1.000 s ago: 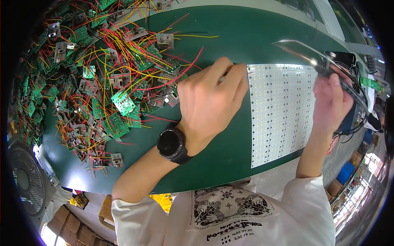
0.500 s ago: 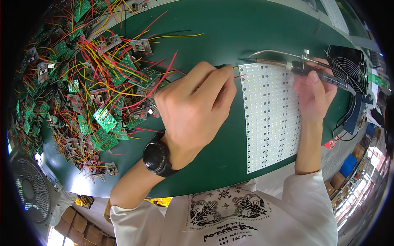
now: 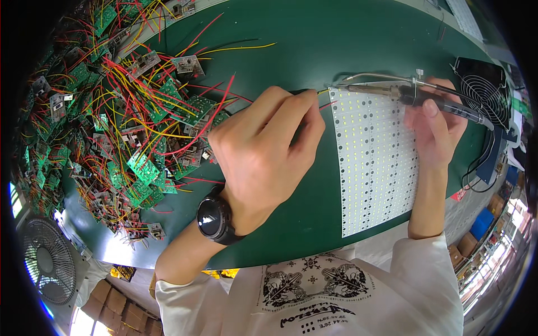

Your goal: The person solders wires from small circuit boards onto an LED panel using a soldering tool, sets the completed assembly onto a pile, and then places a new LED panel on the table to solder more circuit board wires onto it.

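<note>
My left hand point(image 3: 268, 147), a dark watch point(image 3: 214, 217) at its wrist, is closed with its fingertips pinching thin wires. The end of a yellow wire point(image 3: 323, 92) and a red wire point(image 3: 328, 105) stick out toward the near-left corner of the iron's tip. In my right hand point(image 3: 440, 127) is a soldering iron point(image 3: 413, 96) with a curved metal feed tube point(image 3: 386, 76) above it. The tip points left, at the top left corner of a white LED panel point(image 3: 372, 162) with rows of small yellow chips. Whether the tip touches panel or wire I cannot tell.
A large heap of green circuit boards point(image 3: 144, 168) with red, yellow and black wires covers the left of the green table point(image 3: 291, 224). At the right stands a black fan unit point(image 3: 481, 89) with a wire guard. A floor fan point(image 3: 49, 260) is at lower left.
The soldering iron's tip has come down slightly to the panel's top left corner, near the yellow wire. My left hand keeps its pinch. The view has shifted a little.
</note>
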Action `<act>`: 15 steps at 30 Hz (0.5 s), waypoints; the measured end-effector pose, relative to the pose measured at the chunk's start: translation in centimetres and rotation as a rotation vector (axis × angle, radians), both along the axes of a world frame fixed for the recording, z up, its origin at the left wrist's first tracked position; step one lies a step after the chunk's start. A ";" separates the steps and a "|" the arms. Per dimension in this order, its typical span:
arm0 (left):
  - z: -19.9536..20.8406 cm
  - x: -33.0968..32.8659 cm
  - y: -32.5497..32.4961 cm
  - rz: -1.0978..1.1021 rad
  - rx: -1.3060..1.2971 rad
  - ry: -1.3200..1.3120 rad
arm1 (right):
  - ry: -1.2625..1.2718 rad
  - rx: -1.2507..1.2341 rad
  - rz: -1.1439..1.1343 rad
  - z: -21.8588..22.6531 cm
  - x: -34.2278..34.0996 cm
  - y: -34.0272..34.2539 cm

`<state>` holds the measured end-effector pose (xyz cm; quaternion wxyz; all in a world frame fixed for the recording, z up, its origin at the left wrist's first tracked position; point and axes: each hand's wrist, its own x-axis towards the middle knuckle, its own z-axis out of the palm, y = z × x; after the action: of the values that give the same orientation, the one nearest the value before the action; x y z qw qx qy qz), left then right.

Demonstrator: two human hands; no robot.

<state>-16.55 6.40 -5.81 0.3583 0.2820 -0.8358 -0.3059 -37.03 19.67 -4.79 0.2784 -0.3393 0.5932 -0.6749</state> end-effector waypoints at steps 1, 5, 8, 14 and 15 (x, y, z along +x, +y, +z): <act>0.0 0.1 0.0 0.000 0.010 -0.012 | -0.001 -0.001 0.001 0.0 0.0 0.1; -0.4 0.1 -0.1 -0.004 -0.005 0.031 | 0.101 0.080 0.012 -0.1 0.0 0.3; -0.3 0.1 0.0 0.002 -0.013 0.018 | 0.059 0.056 0.012 0.1 0.1 0.1; 0.0 0.1 0.0 -0.001 -0.005 -0.021 | 0.040 0.031 0.013 0.0 0.1 0.1; -0.2 0.1 -0.1 -0.002 -0.007 -0.008 | 0.043 0.029 0.004 0.0 0.1 0.0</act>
<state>-16.48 6.34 -6.02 0.3556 0.2812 -0.8386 -0.3020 -36.89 19.63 -4.75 0.2719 -0.3509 0.6080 -0.6583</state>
